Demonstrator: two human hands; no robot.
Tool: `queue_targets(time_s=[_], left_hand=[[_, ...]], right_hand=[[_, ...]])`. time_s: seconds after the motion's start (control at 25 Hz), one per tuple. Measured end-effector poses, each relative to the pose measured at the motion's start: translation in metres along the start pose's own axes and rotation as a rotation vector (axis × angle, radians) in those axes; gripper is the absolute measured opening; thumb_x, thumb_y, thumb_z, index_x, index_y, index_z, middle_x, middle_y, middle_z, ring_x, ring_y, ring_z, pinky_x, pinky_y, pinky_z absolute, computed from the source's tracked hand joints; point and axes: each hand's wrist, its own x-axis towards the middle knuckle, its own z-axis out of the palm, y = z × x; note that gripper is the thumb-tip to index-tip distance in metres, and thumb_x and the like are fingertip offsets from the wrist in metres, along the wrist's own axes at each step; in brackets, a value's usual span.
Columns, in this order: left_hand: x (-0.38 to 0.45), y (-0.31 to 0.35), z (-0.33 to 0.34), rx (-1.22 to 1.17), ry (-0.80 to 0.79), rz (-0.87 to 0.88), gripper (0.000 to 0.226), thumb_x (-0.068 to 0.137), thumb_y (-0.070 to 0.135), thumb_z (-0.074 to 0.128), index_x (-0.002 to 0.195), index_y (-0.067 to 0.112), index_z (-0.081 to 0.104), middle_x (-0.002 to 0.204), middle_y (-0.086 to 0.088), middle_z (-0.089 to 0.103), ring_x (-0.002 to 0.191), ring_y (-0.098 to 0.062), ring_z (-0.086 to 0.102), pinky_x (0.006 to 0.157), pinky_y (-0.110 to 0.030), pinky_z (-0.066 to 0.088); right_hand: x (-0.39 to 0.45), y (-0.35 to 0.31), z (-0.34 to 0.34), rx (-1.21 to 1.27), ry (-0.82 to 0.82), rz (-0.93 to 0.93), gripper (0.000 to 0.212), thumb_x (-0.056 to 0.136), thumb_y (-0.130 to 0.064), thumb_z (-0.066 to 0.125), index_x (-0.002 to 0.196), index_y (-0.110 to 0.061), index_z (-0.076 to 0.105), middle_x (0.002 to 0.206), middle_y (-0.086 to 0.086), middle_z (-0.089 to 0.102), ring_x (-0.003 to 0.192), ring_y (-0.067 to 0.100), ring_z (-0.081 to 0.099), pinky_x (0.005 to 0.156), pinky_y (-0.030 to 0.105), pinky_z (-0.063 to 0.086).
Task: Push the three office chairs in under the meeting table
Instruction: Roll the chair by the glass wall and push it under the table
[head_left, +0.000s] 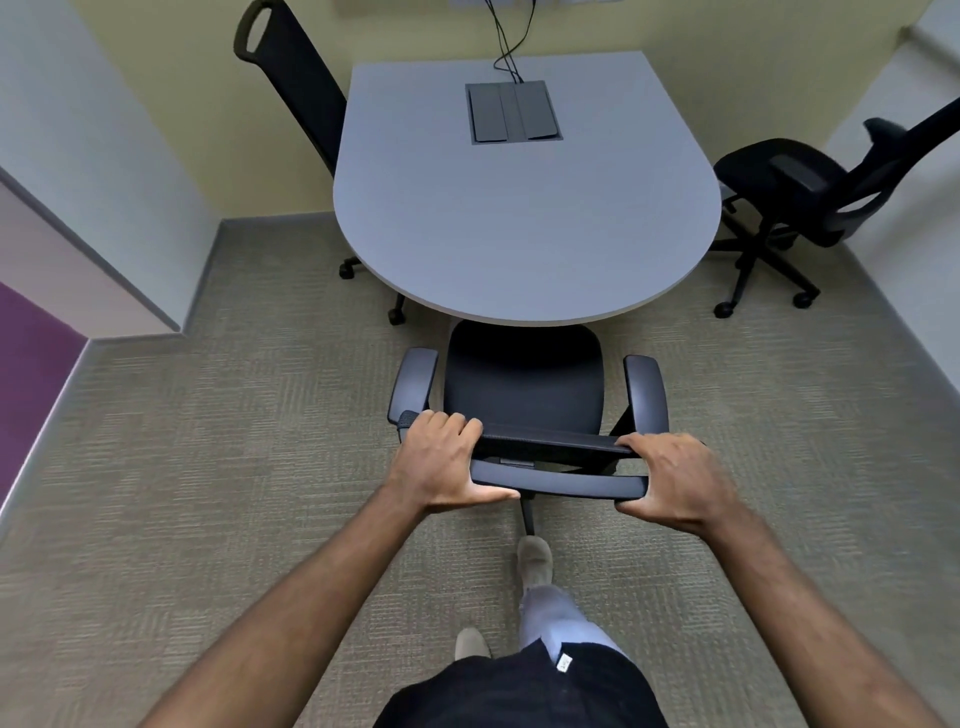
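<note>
Hands (441, 462) grip padded black chair (524, 384); rounded grey table (519, 218).

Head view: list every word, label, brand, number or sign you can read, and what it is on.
No legible text anywhere.
Small white tag on the person's dark shorts: has marks, too small to read.
Meeting table, its grey cable box and the three chairs: no visible labels.

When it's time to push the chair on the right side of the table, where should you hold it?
Probably the top of its mesh backrest, with both hands, standing behind it on the wall side. That chair on the right stands clear of the table, seat facing it and back leaning away, so pushing the backrest rolls it in on its wheels.
</note>
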Motion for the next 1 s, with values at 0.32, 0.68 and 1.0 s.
queue_targets(time_s=[0.32, 0.68, 1.0], left_hand=[[-0.014, 0.003, 0.008, -0.006, 0.042, -0.005, 0.107, 0.07, 0.108, 0.027, 0.106, 0.015, 0.066, 0.096, -0.004, 0.066, 0.086, -0.025, 0.058, 0.091, -0.042, 0.045], [-0.014, -0.011, 0.01, -0.022, 0.064, -0.002, 0.106, 0.071, 0.107, 0.03, 0.107, 0.014, 0.067, 0.096, -0.005, 0.066, 0.087, -0.026, 0.058, 0.091, -0.043, 0.045], [0.017, -0.029, 0.006, 0.009, 0.046, -0.014, 0.104, 0.071, 0.106, 0.031, 0.104, 0.015, 0.066, 0.094, -0.005, 0.068, 0.084, -0.026, 0.06, 0.088, -0.042, 0.046]], right_hand=[[-0.01, -0.008, 0.001, -0.048, -0.039, 0.019, 0.078, 0.058, -0.074, 0.062, 0.121, -0.029, 0.072, 0.102, -0.006, 0.078, 0.095, 0.022, 0.073, 0.088, 0.04, 0.055], [-0.005, -0.026, -0.009, -0.077, -0.04, 0.033, 0.083, 0.056, -0.075, 0.058, 0.122, -0.028, 0.073, 0.099, -0.004, 0.08, 0.092, 0.022, 0.075, 0.084, 0.037, 0.056], [0.031, -0.024, -0.022, -0.061, 0.009, 0.046, 0.084, 0.056, -0.075, 0.054, 0.122, -0.028, 0.075, 0.097, -0.004, 0.081, 0.09, 0.023, 0.076, 0.079, 0.036, 0.055]])
